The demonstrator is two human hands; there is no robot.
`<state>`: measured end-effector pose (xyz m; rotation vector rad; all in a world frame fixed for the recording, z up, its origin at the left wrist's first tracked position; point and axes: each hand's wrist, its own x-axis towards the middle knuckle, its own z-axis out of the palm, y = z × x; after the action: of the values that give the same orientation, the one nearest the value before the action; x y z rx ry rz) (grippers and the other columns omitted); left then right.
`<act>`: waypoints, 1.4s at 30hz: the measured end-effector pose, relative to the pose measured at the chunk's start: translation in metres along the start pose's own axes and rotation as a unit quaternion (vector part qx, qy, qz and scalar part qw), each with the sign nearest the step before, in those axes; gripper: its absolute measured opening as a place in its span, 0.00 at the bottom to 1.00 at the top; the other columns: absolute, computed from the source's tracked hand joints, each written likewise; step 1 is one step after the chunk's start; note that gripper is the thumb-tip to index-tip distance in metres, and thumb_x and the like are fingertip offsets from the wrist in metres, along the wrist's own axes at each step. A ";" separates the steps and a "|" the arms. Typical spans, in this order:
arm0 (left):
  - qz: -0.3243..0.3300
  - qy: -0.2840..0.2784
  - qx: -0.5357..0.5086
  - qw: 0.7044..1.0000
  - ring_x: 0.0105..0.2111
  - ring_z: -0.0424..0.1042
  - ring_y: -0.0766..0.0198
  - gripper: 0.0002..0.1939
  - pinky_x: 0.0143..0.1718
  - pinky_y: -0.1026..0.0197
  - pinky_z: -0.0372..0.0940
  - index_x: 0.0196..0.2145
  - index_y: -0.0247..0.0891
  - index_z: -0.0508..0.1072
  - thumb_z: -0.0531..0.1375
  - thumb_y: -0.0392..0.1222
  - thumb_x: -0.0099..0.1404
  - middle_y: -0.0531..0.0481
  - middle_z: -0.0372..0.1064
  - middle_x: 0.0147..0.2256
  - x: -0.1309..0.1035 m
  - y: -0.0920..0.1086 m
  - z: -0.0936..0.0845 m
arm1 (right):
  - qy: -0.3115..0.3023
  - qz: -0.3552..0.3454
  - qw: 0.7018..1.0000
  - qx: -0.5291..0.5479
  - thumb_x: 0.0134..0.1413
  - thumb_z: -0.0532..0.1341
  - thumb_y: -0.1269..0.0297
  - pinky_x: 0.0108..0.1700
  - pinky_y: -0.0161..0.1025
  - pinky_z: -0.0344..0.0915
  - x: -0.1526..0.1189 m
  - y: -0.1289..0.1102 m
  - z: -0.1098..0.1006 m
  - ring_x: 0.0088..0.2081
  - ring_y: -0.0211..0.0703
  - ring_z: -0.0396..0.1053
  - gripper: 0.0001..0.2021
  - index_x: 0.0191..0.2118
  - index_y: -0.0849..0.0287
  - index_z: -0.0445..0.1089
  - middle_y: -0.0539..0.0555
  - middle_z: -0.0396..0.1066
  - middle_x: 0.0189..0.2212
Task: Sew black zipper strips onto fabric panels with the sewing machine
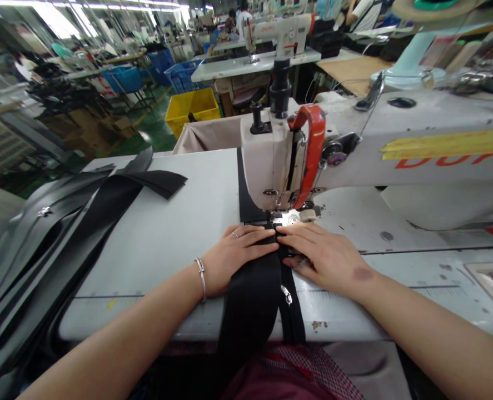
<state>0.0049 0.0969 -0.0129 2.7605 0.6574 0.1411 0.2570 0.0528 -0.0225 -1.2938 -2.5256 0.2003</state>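
Note:
A wide black strip [252,294] runs from the table's front edge up to the needle area of a white sewing machine [267,161]. Beside it on the right lies a black zipper tape [293,316] with a silver zipper slider [287,295]. My left hand [240,253], with a ring and a bracelet at the wrist, lies flat on the strip, fingers stretched toward the presser foot. My right hand [323,255] rests over the zipper tape, fingers spread, fingertips close to the left ones. The presser foot is partly hidden behind the fingertips and a bright light.
More black strips [104,222] are heaped on the left of the white table [179,222], hanging over its edge. Behind stand a yellow crate [193,110], blue crates [183,76] and another sewing machine [282,34]. The machine's arm spans the right side.

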 end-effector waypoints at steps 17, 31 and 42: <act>-0.006 0.015 0.032 0.999 0.64 0.46 0.55 0.31 0.63 0.47 0.45 0.62 0.49 0.55 0.58 0.41 0.62 0.50 0.45 0.65 0.006 -0.005 0.003 | 0.013 0.014 0.999 -0.030 0.61 0.54 0.58 0.54 0.47 0.63 0.005 0.000 0.003 0.57 0.47 0.59 0.18 0.55 0.55 0.64 0.50 0.62 0.58; -0.019 0.021 0.032 0.999 0.64 0.46 0.54 0.31 0.64 0.47 0.44 0.62 0.47 0.55 0.58 0.39 0.62 0.46 0.48 0.63 0.008 -0.002 0.006 | 0.017 0.026 0.999 -0.029 0.59 0.55 0.62 0.52 0.47 0.65 0.006 -0.001 0.002 0.56 0.48 0.59 0.17 0.54 0.55 0.65 0.51 0.62 0.58; -0.025 0.039 0.023 0.999 0.64 0.45 0.56 0.32 0.65 0.47 0.42 0.63 0.48 0.54 0.57 0.39 0.63 0.46 0.47 0.63 0.013 -0.009 0.009 | 0.027 0.049 0.998 -0.029 0.60 0.54 0.63 0.49 0.49 0.66 0.008 -0.002 0.005 0.56 0.50 0.59 0.19 0.57 0.55 0.62 0.54 0.63 0.57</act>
<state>0.0143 0.1086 -0.0240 2.7912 0.7578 0.2278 0.2492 0.0577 -0.0256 -1.4273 -2.4420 0.1115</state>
